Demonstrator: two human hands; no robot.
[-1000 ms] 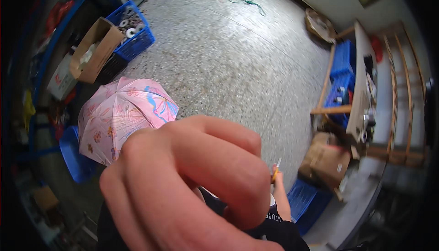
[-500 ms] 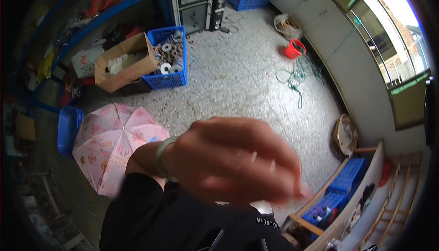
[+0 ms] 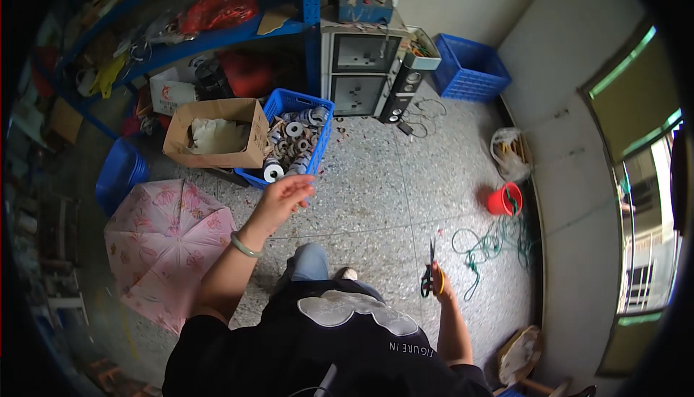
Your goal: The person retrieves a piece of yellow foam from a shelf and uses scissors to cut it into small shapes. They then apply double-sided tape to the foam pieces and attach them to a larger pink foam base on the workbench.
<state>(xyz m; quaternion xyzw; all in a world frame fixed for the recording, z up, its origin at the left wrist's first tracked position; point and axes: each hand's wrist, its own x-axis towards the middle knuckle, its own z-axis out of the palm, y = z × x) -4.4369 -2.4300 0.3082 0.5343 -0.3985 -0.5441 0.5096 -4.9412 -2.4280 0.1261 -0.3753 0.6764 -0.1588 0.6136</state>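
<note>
My left hand (image 3: 283, 200), with a pale green bangle (image 3: 246, 245) on the wrist, is held out in front of me, its fingers loosely bent and apart. Nothing shows between them. In the view it lies just below a blue crate (image 3: 324, 145) of tape-like rolls (image 3: 295, 129) and spools. Down at my right side, my right hand (image 3: 441, 283) is closed around scissors (image 3: 428, 275) with black and yellow handles. Their blades point away from me.
An open pink flowered umbrella (image 3: 170, 241) stands on the floor to my left. A cardboard box (image 3: 217, 158) sits beside the crate. Ahead are a cabinet (image 3: 361, 71) and a black speaker (image 3: 400, 93). On the right, green rope (image 3: 473, 256) lies tangled near a red bucket (image 3: 499, 200).
My left hand has dropped from close in front of the camera to farther out. The view has shifted toward the cabinet, and my right hand with the scissors has come into sight.
</note>
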